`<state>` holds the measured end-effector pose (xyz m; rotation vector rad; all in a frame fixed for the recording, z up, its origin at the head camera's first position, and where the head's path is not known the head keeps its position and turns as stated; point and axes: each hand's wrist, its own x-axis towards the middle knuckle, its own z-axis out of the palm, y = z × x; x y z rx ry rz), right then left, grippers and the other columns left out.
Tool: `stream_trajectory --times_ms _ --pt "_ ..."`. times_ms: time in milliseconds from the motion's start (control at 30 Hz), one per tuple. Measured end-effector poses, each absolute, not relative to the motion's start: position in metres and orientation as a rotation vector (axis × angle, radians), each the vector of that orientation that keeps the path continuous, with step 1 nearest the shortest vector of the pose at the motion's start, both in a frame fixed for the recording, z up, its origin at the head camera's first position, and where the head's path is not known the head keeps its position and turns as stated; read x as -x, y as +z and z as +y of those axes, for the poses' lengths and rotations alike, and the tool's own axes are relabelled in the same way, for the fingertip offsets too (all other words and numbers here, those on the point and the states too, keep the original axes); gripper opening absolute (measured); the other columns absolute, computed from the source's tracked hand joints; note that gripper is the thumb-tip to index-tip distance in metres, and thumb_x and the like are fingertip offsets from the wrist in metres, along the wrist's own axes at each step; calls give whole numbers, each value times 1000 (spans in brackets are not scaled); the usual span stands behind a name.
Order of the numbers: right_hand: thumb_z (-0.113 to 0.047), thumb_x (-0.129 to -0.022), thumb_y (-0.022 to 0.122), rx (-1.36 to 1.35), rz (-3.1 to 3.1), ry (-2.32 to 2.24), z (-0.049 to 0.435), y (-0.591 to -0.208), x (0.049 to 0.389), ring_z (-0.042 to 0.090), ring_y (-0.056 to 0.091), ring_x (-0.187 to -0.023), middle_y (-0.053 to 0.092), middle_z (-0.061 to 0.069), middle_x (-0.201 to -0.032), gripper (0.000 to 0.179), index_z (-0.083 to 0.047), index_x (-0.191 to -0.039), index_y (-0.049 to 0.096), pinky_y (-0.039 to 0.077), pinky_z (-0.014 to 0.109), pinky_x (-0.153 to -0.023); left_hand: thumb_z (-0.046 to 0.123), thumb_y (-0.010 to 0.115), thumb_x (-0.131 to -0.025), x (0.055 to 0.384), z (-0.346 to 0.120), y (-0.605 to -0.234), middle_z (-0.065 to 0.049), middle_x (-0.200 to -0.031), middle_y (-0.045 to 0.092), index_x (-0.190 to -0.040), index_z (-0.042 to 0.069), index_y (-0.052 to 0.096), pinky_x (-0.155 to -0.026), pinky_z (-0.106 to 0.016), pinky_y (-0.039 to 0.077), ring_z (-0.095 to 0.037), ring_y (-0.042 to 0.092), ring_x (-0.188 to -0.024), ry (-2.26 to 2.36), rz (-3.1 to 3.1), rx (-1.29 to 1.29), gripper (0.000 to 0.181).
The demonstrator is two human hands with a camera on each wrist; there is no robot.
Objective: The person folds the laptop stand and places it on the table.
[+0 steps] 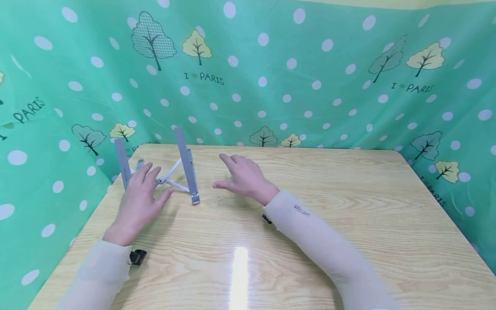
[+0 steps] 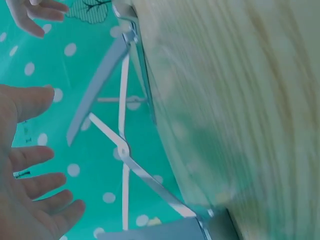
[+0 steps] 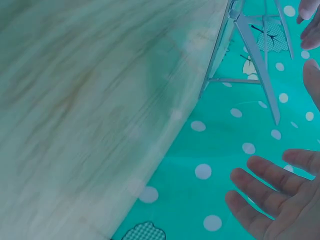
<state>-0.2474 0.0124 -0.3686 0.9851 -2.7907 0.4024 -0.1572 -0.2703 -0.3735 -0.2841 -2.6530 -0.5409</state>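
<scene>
A grey folding laptop stand (image 1: 187,165) stands unfolded at the left rear of the table, its two long rails joined by thin crossing struts. My left hand (image 1: 141,200) is over its left part, fingers spread and hiding some of it in the head view. In the left wrist view a gap shows between that hand (image 2: 25,195) and the stand (image 2: 102,85). To the right of the stand hovers my right hand (image 1: 248,178), apart from it, thumb and fingers extended. The right wrist view shows this hand (image 3: 285,200) holding nothing.
The wooden table (image 1: 329,206) extends forward and right of the hands, with a bright light reflection near its front. A green dotted curtain (image 1: 271,103) with tree prints hangs along the back and sides. Black wrist straps show under both sleeves.
</scene>
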Motion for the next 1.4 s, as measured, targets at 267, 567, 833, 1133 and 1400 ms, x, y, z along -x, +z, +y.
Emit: stream_trajectory --times_ms 267,567,833,1133,1400 --pt "-69 -81 57 -996 -2812 448 -8 -368 253 26 56 -111 53 11 -132 92 -16 -150 27 50 42 -85 18 73 -84 158 -287 -376 -28 -145 31 -134 -9 45 -105 -64 23 -49 27 -132 -565 -2616 213 62" --pt "-70 -81 55 -979 -2903 495 -32 -372 260 24 53 -118 48 9 -139 93 -23 -153 19 49 42 -90 14 72 -83 162 -307 -379 -34 -139 36 -132 -11 46 -98 -66 28 -53 32 -124 -615 -2573 127 61" --pt "-62 -82 62 -950 -2969 586 -46 -372 263 26 53 -118 45 10 -143 96 -25 -154 12 49 42 -91 12 71 -84 164 -318 -385 -35 -140 31 -136 -13 40 -96 -67 27 -55 30 -123 -650 -2624 25 65" --pt "-55 -85 63 -917 -3016 724 -61 -374 266 18 52 -122 46 3 -143 92 -23 -154 11 49 38 -92 7 62 -89 166 -325 -377 -38 -136 31 -137 -16 35 -100 -65 27 -55 31 -123 -772 -2615 -113 60" --pt "-44 -87 67 -887 -3044 991 -77 -380 269 16 58 -112 58 5 -130 84 -24 -153 17 49 35 -90 6 57 -89 168 -336 -376 -40 -123 39 -136 -19 34 -80 -60 43 -52 46 -103 -786 -2723 -231 57"
